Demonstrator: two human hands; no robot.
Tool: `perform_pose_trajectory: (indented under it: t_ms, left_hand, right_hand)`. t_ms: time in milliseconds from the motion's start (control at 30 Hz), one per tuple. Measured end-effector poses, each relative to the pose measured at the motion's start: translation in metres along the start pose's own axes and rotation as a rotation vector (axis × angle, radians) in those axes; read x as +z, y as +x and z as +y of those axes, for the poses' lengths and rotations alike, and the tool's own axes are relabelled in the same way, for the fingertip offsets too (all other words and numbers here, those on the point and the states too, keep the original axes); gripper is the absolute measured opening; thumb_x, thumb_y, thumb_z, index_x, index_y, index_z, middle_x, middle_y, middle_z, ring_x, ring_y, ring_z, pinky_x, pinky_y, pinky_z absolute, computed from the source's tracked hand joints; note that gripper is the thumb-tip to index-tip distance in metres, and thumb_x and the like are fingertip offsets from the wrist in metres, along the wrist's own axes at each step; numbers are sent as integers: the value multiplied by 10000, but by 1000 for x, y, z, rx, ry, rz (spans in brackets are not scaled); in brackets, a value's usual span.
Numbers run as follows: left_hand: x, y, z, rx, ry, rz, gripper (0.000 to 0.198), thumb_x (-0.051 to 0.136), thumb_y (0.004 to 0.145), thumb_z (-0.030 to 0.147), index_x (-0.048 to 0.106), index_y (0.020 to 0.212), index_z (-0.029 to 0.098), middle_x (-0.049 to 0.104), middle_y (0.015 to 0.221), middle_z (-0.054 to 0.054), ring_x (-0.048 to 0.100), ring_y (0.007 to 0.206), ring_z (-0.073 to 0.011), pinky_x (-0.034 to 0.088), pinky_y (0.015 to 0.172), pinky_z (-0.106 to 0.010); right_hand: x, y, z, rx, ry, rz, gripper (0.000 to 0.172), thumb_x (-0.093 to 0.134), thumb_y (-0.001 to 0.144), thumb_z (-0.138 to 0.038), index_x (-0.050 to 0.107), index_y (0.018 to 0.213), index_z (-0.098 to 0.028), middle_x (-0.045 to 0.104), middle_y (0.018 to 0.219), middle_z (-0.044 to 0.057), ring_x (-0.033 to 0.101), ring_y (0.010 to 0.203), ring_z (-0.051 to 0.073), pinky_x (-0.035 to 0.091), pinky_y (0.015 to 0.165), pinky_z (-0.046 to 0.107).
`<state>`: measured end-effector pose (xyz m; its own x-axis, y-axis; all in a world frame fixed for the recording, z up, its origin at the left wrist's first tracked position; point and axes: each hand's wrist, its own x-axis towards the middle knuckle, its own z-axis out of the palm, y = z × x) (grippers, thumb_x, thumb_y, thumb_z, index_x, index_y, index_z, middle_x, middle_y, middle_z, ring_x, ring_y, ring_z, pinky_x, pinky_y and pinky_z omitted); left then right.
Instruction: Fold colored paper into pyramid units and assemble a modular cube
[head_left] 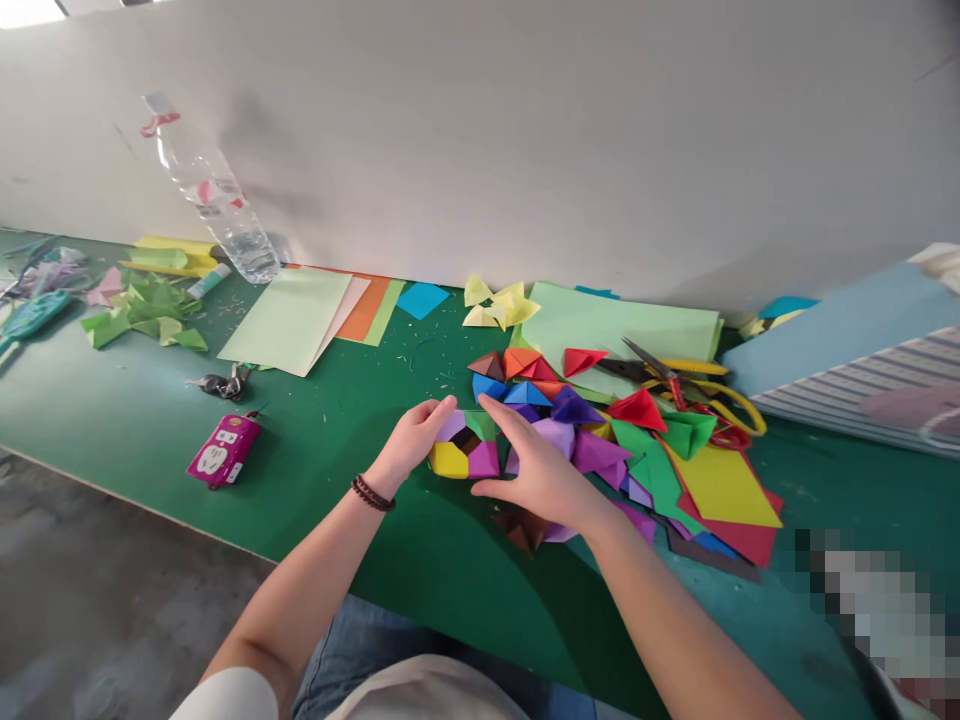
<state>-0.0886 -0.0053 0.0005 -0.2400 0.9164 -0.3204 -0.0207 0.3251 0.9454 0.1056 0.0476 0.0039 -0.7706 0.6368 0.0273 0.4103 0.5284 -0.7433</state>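
Note:
A ring of folded paper units (465, 447) in yellow, magenta, lilac and green sits on the green table top, with a dark hollow at its centre. My left hand (409, 440) grips its left side. My right hand (536, 472) spans its right side, with fingers over the top and thumb below. Just beyond lies a loose heap of folded paper triangles (570, 420) in many colours. Yellow-handled scissors (675, 380) rest on the sheets of coloured paper (724, 490) at the heap's right.
A clear plastic bottle (217, 195) leans against the white wall behind a stack of paper sheets (289, 320). To the left lie keys (223, 382), a magenta pouch (223, 452) and green paper scraps (142, 315). Blue-and-striped boards (840, 345) stand at the right.

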Motion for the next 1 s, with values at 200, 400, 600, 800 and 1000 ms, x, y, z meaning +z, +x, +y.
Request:
perform_pose_trajectory:
  t_ms: [200,400,600,800,1000]
  left_hand:
    - [0,-2,-5,167,48,137,485,392,960,534,649,1171,180,655,1258,-79,585,1168,-235,435,1002,-330]
    - [5,-9,-7,157,-149,-51,476,458,950,329,456,1421,262,382,1566,-20,317,1459,-216,269,1197,-356]
    - [6,-7,-2,70,-212,-65,465,528,899,318,519,1362,268,435,1528,-39,412,1397,-252,341,1144,-381]
    - [2,-3,-4,13,-286,-91,378,543,875,415,645,1160,189,699,1107,-68,636,1028,-235,487,879,-330]
    - [2,9,-17,39,-416,-87,274,567,858,345,674,1063,198,712,1042,-30,626,1033,-202,471,899,-294]
  right_hand:
    - [6,2,2,17,-73,53,965,780,746,-404,222,1527,-310,419,1526,92,393,1402,301,393,1129,511]
    - [7,6,5,-8,-95,61,948,766,754,-444,237,1527,-296,436,1512,116,405,1394,332,421,1095,545]
    - [9,5,8,-35,-103,60,970,752,761,-485,206,1539,-294,430,1516,129,421,1383,338,439,1071,557]
    - [-17,20,-8,-259,-284,304,509,627,900,-352,488,1371,-219,583,1342,125,529,1253,271,460,1049,461]
    - [-28,56,-41,-559,-866,75,70,612,871,-187,666,868,-143,666,825,92,591,840,247,476,750,361]
